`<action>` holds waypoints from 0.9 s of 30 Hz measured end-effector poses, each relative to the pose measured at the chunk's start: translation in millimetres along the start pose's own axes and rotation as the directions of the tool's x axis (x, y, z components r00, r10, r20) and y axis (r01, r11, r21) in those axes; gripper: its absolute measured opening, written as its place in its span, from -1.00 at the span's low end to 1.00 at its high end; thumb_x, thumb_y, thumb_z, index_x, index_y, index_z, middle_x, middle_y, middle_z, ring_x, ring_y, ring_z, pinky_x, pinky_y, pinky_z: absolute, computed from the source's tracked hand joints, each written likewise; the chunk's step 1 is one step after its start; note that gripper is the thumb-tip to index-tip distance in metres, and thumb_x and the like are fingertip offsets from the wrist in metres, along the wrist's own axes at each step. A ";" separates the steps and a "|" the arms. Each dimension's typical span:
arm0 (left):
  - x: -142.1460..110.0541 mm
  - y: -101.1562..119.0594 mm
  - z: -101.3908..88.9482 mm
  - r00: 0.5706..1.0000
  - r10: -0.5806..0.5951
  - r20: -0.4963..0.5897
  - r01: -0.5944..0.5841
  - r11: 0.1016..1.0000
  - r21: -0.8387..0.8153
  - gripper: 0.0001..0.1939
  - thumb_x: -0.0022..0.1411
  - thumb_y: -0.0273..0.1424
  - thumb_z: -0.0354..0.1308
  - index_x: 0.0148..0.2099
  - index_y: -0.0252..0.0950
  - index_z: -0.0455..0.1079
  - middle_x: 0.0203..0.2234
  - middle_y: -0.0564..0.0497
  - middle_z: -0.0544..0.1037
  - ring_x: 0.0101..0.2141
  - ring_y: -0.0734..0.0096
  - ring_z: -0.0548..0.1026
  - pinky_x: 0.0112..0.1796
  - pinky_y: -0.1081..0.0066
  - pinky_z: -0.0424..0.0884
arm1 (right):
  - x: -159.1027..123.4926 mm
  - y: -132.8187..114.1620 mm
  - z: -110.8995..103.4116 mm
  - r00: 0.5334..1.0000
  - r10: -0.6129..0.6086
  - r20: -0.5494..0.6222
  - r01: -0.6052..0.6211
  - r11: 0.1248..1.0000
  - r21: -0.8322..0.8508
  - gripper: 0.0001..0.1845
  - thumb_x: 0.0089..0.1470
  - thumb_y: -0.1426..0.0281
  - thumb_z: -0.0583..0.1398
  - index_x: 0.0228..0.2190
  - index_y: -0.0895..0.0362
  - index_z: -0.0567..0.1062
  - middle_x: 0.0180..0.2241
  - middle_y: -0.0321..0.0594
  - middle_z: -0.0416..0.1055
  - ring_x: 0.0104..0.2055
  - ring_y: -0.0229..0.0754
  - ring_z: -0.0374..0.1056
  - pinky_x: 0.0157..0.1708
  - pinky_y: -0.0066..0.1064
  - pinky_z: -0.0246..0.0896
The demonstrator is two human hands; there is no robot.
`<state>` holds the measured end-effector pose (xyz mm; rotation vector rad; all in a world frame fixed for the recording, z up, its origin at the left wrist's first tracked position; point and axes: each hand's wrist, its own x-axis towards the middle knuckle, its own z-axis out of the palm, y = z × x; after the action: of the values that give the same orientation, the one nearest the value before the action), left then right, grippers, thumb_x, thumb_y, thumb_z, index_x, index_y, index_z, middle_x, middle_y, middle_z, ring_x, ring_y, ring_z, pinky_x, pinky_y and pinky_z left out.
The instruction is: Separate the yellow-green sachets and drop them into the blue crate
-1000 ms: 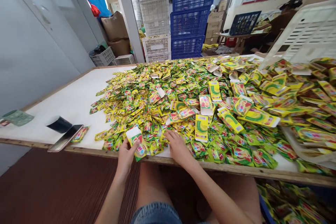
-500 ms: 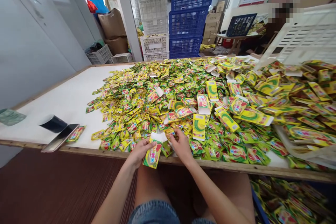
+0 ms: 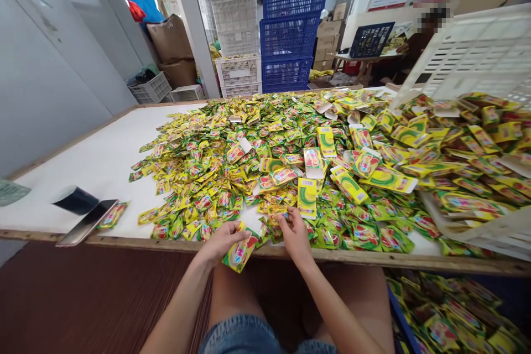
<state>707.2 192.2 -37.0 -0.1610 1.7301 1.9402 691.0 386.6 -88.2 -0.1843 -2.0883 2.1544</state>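
My left hand (image 3: 224, 242) grips a small yellow and green carton (image 3: 241, 249) by its side, thumb across the front. The carton is tilted over the table's front edge, its white flap open toward the pile. My right hand (image 3: 295, 232) is bent at the pile's near edge, thumb and forefinger closed on a small yellow sachet (image 3: 276, 217), partly hidden among others. Beyond both hands spreads a big heap of green and yellow sachets (image 3: 199, 168). Several cartons lie on it, among them an upright yellow carton (image 3: 307, 198) just beyond my right hand.
A white crate (image 3: 460, 61) lies tipped at the right, cartons spilling around it. At the left are a phone (image 3: 87, 224) and a dark cup (image 3: 76, 199). A blue bin (image 3: 400, 315) of cartons stands below the table. Stacked blue crates (image 3: 290, 38) and a seated person (image 3: 418, 44) are behind.
The carton in my left hand has tilted further, its top swinging right. My right hand has shifted slightly right, away from the carton. The whole view has moved a little.
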 end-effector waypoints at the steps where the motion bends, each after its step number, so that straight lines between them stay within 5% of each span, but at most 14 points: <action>1: -3.3 1.2 -2.7 1.000 0.028 0.003 -0.028 1.000 -0.007 -0.67 -0.12 -0.28 0.32 -0.35 -0.42 0.43 -0.50 -0.02 0.50 -0.52 0.49 0.38 -0.44 0.52 0.25 | 0.5 -0.9 -1.7 1.000 -0.002 -0.003 0.002 1.000 -0.001 -0.51 -0.03 0.17 0.13 -0.12 0.20 0.27 -0.29 -0.09 0.41 -0.32 -0.16 0.36 -0.39 -0.38 0.30; 3: -11.5 5.1 -7.2 0.996 0.077 0.037 -0.076 0.997 -0.018 -0.68 -0.06 -0.29 0.29 -0.27 -0.40 0.44 -0.47 -0.04 0.51 -0.50 0.47 0.39 -0.42 0.51 0.26 | 0.8 -3.6 -3.2 0.999 -0.010 0.034 0.011 1.000 -0.009 -0.53 -0.03 0.14 0.13 -0.14 0.19 0.29 -0.29 -0.10 0.41 -0.30 -0.16 0.36 -0.38 -0.38 0.30; 8: -23.1 15.6 -0.7 0.991 0.097 0.087 -0.100 0.994 0.032 -0.61 -0.03 -0.26 0.26 -0.15 -0.38 0.45 -0.36 -0.08 0.53 -0.41 0.37 0.44 -0.35 0.48 0.30 | -7.2 -15.4 3.5 0.936 0.055 0.347 -0.086 0.994 0.074 -0.65 -0.01 0.14 0.11 -0.27 0.15 0.32 -0.36 -0.18 0.40 -0.34 -0.19 0.35 -0.38 -0.38 0.30; 11: -20.7 16.0 8.6 0.988 0.135 0.078 -0.140 0.988 0.064 -0.60 0.01 -0.25 0.23 -0.11 -0.37 0.43 -0.32 -0.09 0.53 -0.37 0.36 0.44 -0.33 0.48 0.30 | -13.1 -21.9 5.2 0.915 0.049 0.401 -0.114 0.984 0.139 -0.67 0.02 0.16 0.11 -0.25 0.14 0.31 -0.31 -0.19 0.39 -0.30 -0.21 0.35 -0.31 -0.38 0.30; 14: -17.4 13.2 16.3 0.978 0.192 0.082 -0.199 0.977 0.081 -0.62 0.06 -0.27 0.20 -0.09 -0.37 0.40 -0.27 -0.10 0.52 -0.31 0.34 0.44 -0.27 0.46 0.31 | -13.6 -25.1 0.1 0.921 -0.012 0.388 -0.055 0.985 0.162 -0.63 -0.05 0.23 0.21 -0.23 0.15 0.31 -0.26 -0.19 0.38 -0.22 -0.20 0.33 -0.19 -0.36 0.26; 19: -13.8 4.0 28.5 0.950 0.310 -0.031 -0.311 0.948 -0.072 -0.58 0.08 -0.29 0.18 0.00 -0.30 0.28 -0.14 -0.09 0.47 -0.13 0.26 0.42 -0.15 0.40 0.31 | -10.1 -35.5 -13.1 0.978 0.000 0.208 -0.046 0.976 0.215 -0.64 -0.09 0.24 0.25 -0.28 0.16 0.31 -0.30 -0.19 0.39 -0.25 -0.24 0.33 -0.23 -0.42 0.26; 22: -12.2 -2.4 36.1 0.972 0.236 -0.006 -0.234 0.958 -0.165 -0.56 0.07 -0.31 0.20 -0.01 -0.28 0.21 -0.23 -0.08 0.50 -0.29 0.30 0.49 -0.24 0.37 0.36 | -12.5 -48.2 -15.0 0.985 0.018 0.173 -0.070 0.951 0.300 -0.61 -0.11 0.24 0.27 -0.28 0.15 0.30 -0.32 -0.23 0.40 -0.29 -0.27 0.33 -0.29 -0.46 0.27; 27: -10.8 -8.5 52.6 0.982 0.178 0.067 -0.149 0.937 -0.316 -0.65 0.03 -0.27 0.23 -0.30 -0.29 0.12 -0.45 -0.04 0.51 -0.44 0.31 0.50 -0.40 0.40 0.35 | -16.6 -60.3 -10.3 0.984 0.010 0.178 -0.075 0.928 0.365 -0.62 -0.10 0.25 0.27 -0.26 0.14 0.29 -0.31 -0.23 0.39 -0.35 -0.30 0.32 -0.39 -0.51 0.27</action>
<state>733.7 239.3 -30.8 -0.0357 1.4076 2.2964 709.9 395.5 -28.4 -0.0006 -1.7178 2.6255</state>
